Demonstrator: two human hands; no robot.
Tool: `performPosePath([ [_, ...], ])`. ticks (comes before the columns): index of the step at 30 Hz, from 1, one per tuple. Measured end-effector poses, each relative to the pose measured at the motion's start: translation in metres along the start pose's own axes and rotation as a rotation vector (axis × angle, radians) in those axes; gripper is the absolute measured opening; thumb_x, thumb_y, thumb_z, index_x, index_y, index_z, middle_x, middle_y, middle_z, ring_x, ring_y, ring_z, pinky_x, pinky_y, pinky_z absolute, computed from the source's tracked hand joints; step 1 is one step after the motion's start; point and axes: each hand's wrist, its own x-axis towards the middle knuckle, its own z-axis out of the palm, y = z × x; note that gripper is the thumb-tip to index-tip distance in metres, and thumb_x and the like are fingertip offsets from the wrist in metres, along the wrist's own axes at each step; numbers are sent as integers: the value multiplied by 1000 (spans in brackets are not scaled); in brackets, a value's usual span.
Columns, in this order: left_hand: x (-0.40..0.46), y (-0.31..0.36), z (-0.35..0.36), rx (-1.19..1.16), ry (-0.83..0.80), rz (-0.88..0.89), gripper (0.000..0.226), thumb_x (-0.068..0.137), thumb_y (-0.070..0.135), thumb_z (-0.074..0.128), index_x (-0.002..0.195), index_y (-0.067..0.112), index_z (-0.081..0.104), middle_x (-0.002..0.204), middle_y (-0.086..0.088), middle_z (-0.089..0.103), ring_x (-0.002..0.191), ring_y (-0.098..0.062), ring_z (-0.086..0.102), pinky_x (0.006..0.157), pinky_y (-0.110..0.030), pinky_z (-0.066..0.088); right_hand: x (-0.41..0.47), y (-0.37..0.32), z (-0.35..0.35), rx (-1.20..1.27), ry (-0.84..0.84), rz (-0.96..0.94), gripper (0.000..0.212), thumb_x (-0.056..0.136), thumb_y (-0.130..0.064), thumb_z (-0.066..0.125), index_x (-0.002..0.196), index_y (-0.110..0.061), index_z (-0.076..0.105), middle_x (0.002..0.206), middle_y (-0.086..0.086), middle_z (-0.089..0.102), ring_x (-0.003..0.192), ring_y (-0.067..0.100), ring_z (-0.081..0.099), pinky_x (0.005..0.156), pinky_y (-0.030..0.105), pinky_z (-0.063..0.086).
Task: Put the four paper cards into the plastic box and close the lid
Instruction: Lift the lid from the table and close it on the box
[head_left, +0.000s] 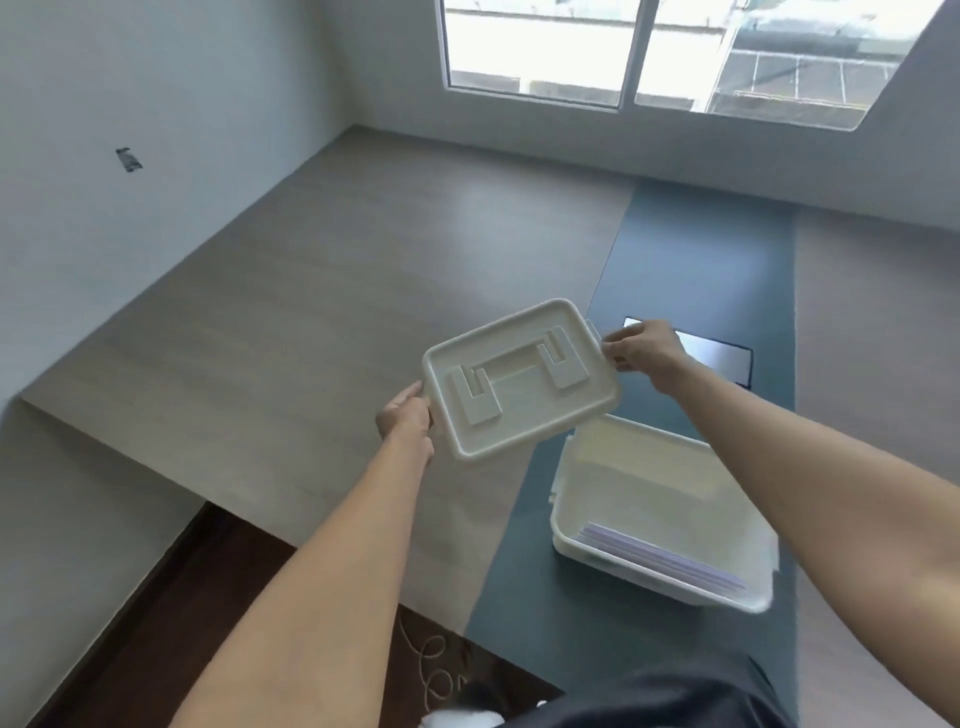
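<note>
A bare room, a raised platform and a green mat

A dark green mat (727, 270) ran along the pale wood-grain surface (311, 312), with a dark flat slab (727, 358) lying on it. A window (649, 52) stood behind, a dark mark (129, 159) marred the left wall (130, 104), and a thin cord (434, 660) curled on the brown floor (156, 649).

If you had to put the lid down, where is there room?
Plenty on the bare tabletop left of the green mat. The mat's far end, beyond the dark tablet, is free too. Nearer, the box crowds the mat.
</note>
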Motion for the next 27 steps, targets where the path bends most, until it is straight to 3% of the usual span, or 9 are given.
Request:
performPosePath([
  [4,-14,-11,38,82,-108,41,41,86,-13,60,122,5,68,116,-14,71,89,-25,69,85,-33,57,-24,29,-54,126,29,28,8,82,0,77,88,-1,71,76,10,68,64,19,66,65,24,61],
  [6,-21,-16,50,129,-153,51,42,85,-15,59,122,3,68,109,-16,72,89,-26,67,89,-35,56,-34,41,-73,168,41,13,7,83,-3,78,87,-3,71,77,9,69,60,15,67,63,21,61],
  [9,-35,-28,63,208,-213,27,43,83,-18,54,120,1,68,97,-14,72,85,-27,66,87,-36,58,-50,64,-100,194,58,22,21,84,-9,79,99,3,72,85,12,70,71,21,68,71,24,62],
  [11,-43,-37,69,239,-249,11,41,84,-19,53,117,0,67,102,-18,71,84,-28,68,81,-34,59,-62,81,-114,230,62,40,29,83,-10,80,105,6,71,94,17,72,82,27,68,77,28,62],
  [14,-53,-48,75,279,-316,16,35,87,-14,61,120,-3,64,115,-22,69,93,-30,67,89,-38,57,-83,108,-130,277,50,64,27,83,-10,79,104,5,72,98,19,73,88,30,68,89,37,59],
  [18,-71,-54,74,356,-448,8,34,88,-8,65,122,-9,60,114,-22,68,94,-30,67,85,-35,55,-114,134,-143,382,32,84,33,86,-5,74,116,8,66,89,11,71,80,22,66,73,24,60],
  [21,-79,-57,71,400,-529,-3,33,88,-9,65,121,-11,60,108,-22,69,82,-24,69,74,-28,60,-133,148,-150,437,-27,125,33,89,1,69,121,5,63,94,12,70,77,18,68,63,19,59],
  [25,-80,-65,66,455,-568,-11,28,88,-10,64,116,-12,63,88,-13,69,60,-11,70,60,-20,59,-150,168,-153,437,-93,204,31,88,-2,71,118,1,66,100,13,72,81,18,70,67,22,61],
  [27,-80,-69,63,466,-583,-15,26,88,-9,65,113,-11,64,84,-10,71,58,-10,71,58,-20,58,-156,179,-151,438,-96,234,31,88,-6,72,118,2,66,95,12,73,80,19,69,70,23,62],
])
